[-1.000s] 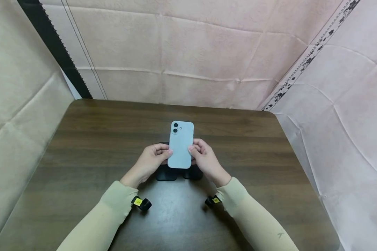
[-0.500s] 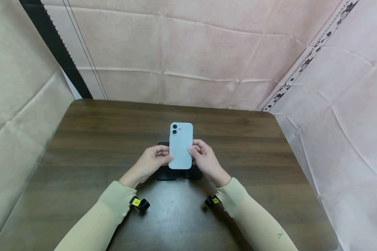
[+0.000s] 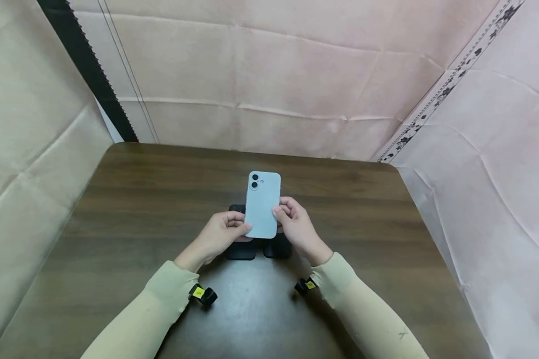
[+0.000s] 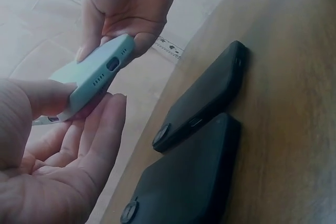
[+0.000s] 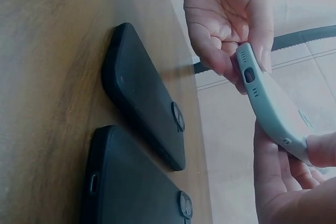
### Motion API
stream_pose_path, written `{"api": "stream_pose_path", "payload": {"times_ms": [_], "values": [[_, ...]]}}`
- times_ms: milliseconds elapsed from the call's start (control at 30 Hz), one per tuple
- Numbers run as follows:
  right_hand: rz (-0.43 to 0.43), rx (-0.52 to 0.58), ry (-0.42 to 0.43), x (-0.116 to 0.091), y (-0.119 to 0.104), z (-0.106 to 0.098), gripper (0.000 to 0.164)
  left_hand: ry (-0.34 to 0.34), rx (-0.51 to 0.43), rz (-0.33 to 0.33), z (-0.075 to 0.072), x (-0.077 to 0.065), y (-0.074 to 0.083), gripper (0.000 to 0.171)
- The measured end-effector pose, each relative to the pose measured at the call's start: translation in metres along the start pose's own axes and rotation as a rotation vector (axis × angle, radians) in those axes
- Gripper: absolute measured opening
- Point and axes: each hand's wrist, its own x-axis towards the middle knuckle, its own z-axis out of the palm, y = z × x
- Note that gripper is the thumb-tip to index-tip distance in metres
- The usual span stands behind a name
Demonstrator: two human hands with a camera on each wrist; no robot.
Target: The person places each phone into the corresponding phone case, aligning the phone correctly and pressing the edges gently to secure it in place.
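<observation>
A phone in a pale blue case (image 3: pixel 264 207) is held up over the table, its camera side facing the head camera. My left hand (image 3: pixel 217 233) pinches its lower left corner, thumb on the back and fingers behind. On the right edge, my right hand (image 3: pixel 300 228) pinches it with the thumb on the back. Its bottom edge, with the charging port (image 4: pixel 113 64), shows in the left wrist view. Beneath it, two black phones lie side by side, a left one (image 3: pixel 241 252) and a right one (image 3: pixel 278 248), both partly hidden in the head view.
The brown wooden table (image 3: pixel 161 189) has rounded far corners. Pale creased cloth (image 3: pixel 296 75) hangs behind it and along both sides. A small black camera (image 3: pixel 206 296) sits on the left wrist, another (image 3: pixel 303 287) on the right.
My left thumb has slid down the pale blue phone's left edge to its bottom corner. My right hand keeps its grip. The head view has shifted slightly.
</observation>
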Motion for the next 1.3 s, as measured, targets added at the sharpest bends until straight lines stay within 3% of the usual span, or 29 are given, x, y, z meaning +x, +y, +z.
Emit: {"api": "stream_pose_path", "payload": {"times_ms": [433,633,867,1133,1300], "values": [[0.044,0.059,-0.026,-0.002,-0.001,-0.001,0.029,-0.012,-0.041,0.042,0.001,-0.004,0.0,0.023],[0.048,0.115,-0.053,-0.002,-0.001,-0.003,0.025,-0.068,-0.073,0.109,-0.003,-0.005,-0.003,0.027],[0.071,0.155,-0.074,-0.002,-0.001,-0.004,0.023,-0.127,-0.098,0.102,-0.007,-0.005,-0.003,0.034],[0.065,0.127,-0.135,-0.007,-0.001,0.0,0.027,0.031,-0.135,0.065,-0.005,-0.002,0.004,0.04],[0.045,0.139,-0.196,-0.009,0.002,0.004,0.029,0.041,-0.149,0.051,-0.01,-0.003,0.004,0.035]]}}
